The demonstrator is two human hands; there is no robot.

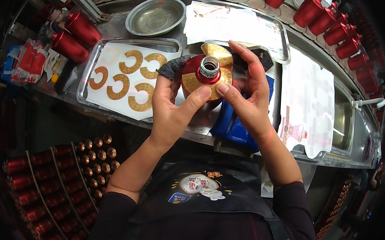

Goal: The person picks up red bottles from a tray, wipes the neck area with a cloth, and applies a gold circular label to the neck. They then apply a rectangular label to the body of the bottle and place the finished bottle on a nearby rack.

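Between my hands is a red bottle [192,65] with a bare threaded neck, its mouth facing up. A curved gold decal [192,82] lies around the bottle's shoulder, and part of it stands up on the far side of the neck. My left hand [174,107] grips the bottle's left side, thumb pressed on the gold near the neck; a dark cover wraps one of its fingers. My right hand [252,104] holds the other side, with its thumb on the decal and its index finger stretched up beside the raised part. The bottle's lower body is hidden.
At left, a metal tray [84,79] holds a white sheet with several gold C-shaped decals [118,86]. Behind it stand a metal bowl [156,17] and red bottles [69,46]. A blue cloth [240,132] lies below my right hand. Papers [308,92] cover the right side; racked bottles [40,185] stand lower left.
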